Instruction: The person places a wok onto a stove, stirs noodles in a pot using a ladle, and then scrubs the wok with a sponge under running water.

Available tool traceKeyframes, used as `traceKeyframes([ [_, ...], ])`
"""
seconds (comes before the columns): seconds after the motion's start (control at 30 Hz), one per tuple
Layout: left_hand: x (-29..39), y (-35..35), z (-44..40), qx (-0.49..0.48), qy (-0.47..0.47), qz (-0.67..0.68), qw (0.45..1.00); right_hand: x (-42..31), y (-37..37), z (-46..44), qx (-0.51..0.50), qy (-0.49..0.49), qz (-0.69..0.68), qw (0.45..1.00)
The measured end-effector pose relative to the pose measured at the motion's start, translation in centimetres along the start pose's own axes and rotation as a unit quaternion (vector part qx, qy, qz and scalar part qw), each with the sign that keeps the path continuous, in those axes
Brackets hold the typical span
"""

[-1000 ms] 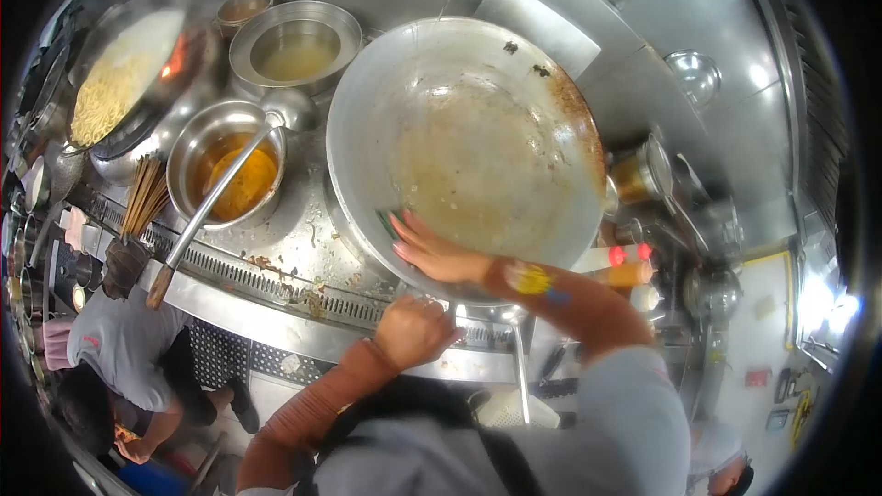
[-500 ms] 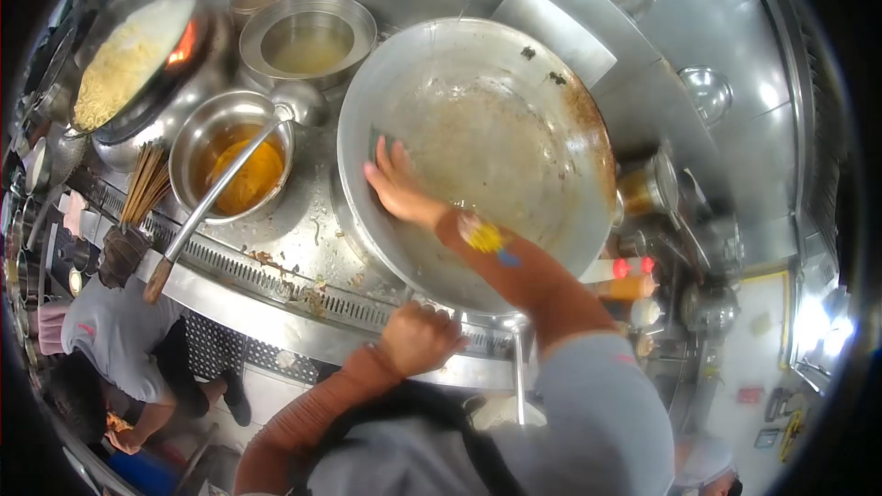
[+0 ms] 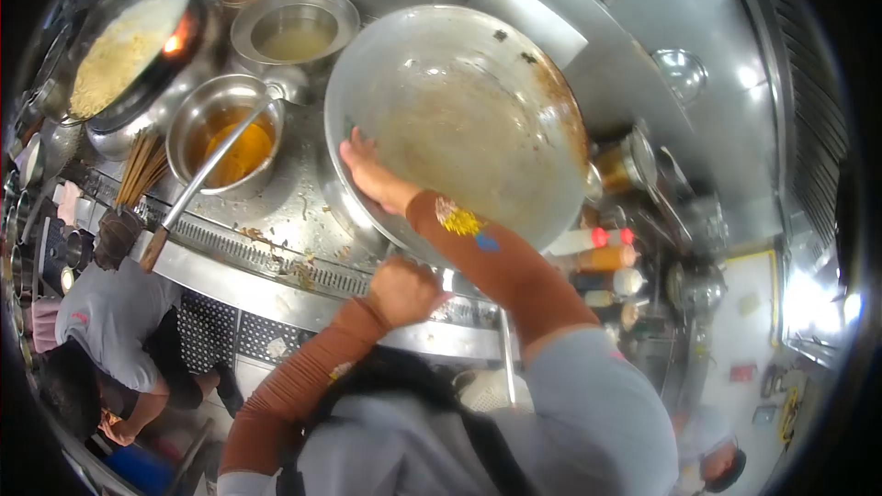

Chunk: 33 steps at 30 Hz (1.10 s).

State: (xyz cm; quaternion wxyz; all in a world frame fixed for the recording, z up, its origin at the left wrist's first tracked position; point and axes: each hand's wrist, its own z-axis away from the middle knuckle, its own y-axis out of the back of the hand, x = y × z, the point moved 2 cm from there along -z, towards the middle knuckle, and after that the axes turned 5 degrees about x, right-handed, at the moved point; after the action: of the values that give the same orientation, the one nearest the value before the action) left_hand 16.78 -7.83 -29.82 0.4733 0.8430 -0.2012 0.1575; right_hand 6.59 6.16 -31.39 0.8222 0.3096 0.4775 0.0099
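A large, wide metal wok (image 3: 487, 152) with a browned right rim sits on the steel counter, its inside looking wet. Inside it, my right hand (image 3: 369, 174) lies against the left wall with fingers extended. Under those fingertips shows a sliver of a dark green scouring pad (image 3: 349, 123), mostly hidden by the hand. My left hand (image 3: 404, 292) is a closed fist just outside the wok's near rim, below my right forearm. Whatever this fist may hold is hidden.
Left of the wok stands a steel pot (image 3: 227, 133) of orange liquid, a long-handled ladle (image 3: 207, 173) across it. A noodle-filled wok (image 3: 129, 55) is over flame. Squeeze bottles (image 3: 602, 259) stand at right. A co-worker (image 3: 119, 321) bends at lower left.
My left fist has moved up closer to the wok's near rim. The right hand has slid slightly along the left wall. The whole view has also shifted a little.
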Motion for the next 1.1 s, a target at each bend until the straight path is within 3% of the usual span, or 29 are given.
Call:
traceKeyframes([
  [0.07, 0.0, 0.0, 0.2, 0.004, -0.01, -0.01, 1.0, 1.8, 0.7, 4.6, -0.065, 0.016, 0.012, 0.998],
  [0.13, 0.3, 0.2, 0.1, 0.001, -0.006, -0.019, 1.0, 5.9, 2.7, 8.0, -0.056, 0.052, 0.077, 0.994],
  [0.2, 0.2, 0.2, 0.2, 0.028, -0.006, 0.002, 1.0, 6.7, 7.7, 12.9, -0.1, -0.049, 0.155, 0.982],
  [0.27, 0.5, 0.2, 0.4, 0.045, -0.004, 0.014, 0.999, 13.5, 13.6, 13.8, -0.123, 0.079, 0.408, 0.901],
  [0.3, 0.6, 0.2, 0.4, 0.05, -0.004, 0.013, 0.999, 15.4, 15.3, 14.1, -0.099, 0.09, 0.42, 0.898],
  [0.37, 0.4, 0.5, 0.3, 0.062, -0.001, 0.006, 0.998, 15.7, 16.9, 14.4, -0.051, 0.117, 0.443, 0.887],
  [0.43, 0.0, -0.4, 0.4, 0.045, 0.003, 0.0, 0.999, 14.8, 11.8, 12.6, 0.03, 0.238, 0.343, 0.908],
  [0.5, 0.3, -0.8, 0.4, 0.029, 0.001, 0.004, 1.0, 9.8, 7.3, 8.1, -0.018, 0.111, 0.32, 0.941],
  [0.6, 0.5, 0.3, 0.3, 0.026, 0.004, 0.007, 1.0, 7.6, 7.4, 9.2, -0.035, 0.04, 0.21, 0.976],
  [0.67, 0.4, 0.5, 0.4, 0.026, 0.004, 0.013, 1.0, 11.0, 12.1, 11.6, -0.097, 0.11, 0.347, 0.927],
  [0.73, 0.3, 0.5, 0.2, 0.065, -0.005, 0.013, 0.998, 12.4, 17.2, 13.8, -0.089, 0.105, 0.342, 0.93],
  [0.83, 0.4, 0.1, 0.7, 0.061, 0.001, 0.013, 0.998, 14.0, 12.3, 9.7, -0.061, 0.144, 0.492, 0.856],
  [0.9, 0.5, 0.1, 0.3, 0.047, 0.002, 0.011, 0.999, 9.8, 7.5, 7.2, 0.003, 0.15, 0.373, 0.916],
  [1.0, 0.5, 0.4, 0.5, 0.024, 0.016, 0.015, 0.999, 9.1, 9.1, 10.4, -0.062, 0.077, 0.278, 0.955],
  [1.1, 0.4, 0.0, 0.5, 0.054, 0.009, 0.014, 0.998, 13.7, 16.7, 14.1, -0.035, 0.084, 0.409, 0.908],
])
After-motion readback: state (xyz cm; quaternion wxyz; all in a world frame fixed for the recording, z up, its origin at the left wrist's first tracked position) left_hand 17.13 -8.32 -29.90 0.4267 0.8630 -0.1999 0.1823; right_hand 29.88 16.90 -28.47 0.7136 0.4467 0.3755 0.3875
